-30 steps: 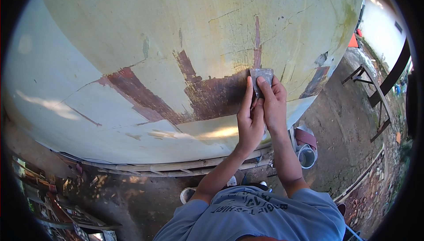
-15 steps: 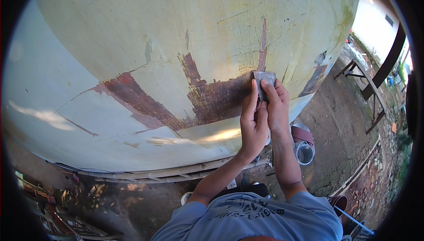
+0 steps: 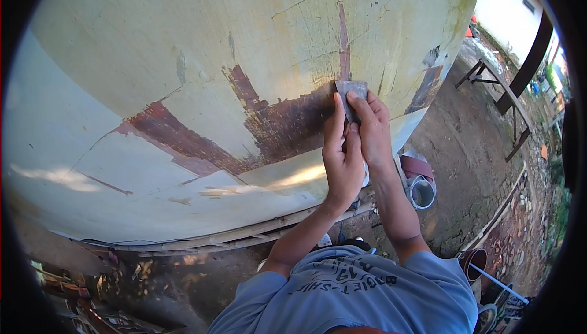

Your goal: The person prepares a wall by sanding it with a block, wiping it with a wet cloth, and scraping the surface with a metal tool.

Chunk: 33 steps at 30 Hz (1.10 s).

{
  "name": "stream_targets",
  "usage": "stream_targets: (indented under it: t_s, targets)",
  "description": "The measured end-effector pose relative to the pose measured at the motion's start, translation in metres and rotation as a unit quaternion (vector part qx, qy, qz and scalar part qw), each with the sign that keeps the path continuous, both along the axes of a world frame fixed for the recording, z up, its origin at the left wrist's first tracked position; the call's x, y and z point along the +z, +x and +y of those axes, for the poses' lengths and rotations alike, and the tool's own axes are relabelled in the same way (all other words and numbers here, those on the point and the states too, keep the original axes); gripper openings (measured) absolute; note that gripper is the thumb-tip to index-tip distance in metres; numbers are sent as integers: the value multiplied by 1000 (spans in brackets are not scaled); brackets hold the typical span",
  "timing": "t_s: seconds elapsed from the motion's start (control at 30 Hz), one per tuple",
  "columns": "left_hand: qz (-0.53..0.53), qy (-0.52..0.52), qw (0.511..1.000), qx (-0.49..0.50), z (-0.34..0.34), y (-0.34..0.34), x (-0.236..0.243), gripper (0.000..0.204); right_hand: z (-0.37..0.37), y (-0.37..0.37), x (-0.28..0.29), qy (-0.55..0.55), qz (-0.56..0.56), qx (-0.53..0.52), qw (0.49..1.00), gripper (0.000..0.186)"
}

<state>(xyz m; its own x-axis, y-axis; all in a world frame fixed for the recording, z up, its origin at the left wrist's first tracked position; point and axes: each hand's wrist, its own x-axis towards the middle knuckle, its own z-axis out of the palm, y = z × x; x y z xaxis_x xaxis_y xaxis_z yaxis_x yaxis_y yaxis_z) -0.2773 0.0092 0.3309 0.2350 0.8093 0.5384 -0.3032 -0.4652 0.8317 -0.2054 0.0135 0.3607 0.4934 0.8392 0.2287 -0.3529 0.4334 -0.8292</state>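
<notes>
A grey, flat metal scraper (image 3: 353, 89) with a wide end rests against a large curved cream surface (image 3: 202, 22). Both hands grip it. My left hand (image 3: 342, 169) has its index finger stretched along the scraper's left side, with the thumb at its lower end. My right hand (image 3: 376, 135) presses its thumb on the scraper's face while the other fingers curl round the right side. Just left of the scraper lies a rough-edged reddish-brown patch (image 3: 287, 127) on the surface. A narrow brown strip (image 3: 343, 40) runs upward above it. My hands hide the scraper's lower part.
Below the curved surface runs a pale pole rail (image 3: 244, 236). On the ground to the right are a greyish container (image 3: 422, 193) and a dark red band of material (image 3: 417, 167). Farther right stand a wooden bench-like frame (image 3: 510, 98) and a dark post (image 3: 531, 59). A brown bucket (image 3: 474, 263) holds a light-blue rod.
The whole view has shifted, so the surface and my hands sit higher and farther left in the picture. Against the surface, the scraper and my grip look nearly the same.
</notes>
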Motion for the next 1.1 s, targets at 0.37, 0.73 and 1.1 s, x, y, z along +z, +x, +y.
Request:
stream_targets:
  t_s: [0.37, 0.73, 1.1]
  targets:
    - [-16, 37, 999, 9, 3, 6, 9, 51, -1, 7, 11, 7, -2, -2, 1000, 15]
    - [-53, -23, 998, -33, 4, 13, 40, 52, 1, 12, 31, 8, -17, 0, 1000, 15]
    - [-39, 19, 999, -4, 2, 4, 12, 51, 1, 4, 13, -7, -13, -21, 1000, 15]
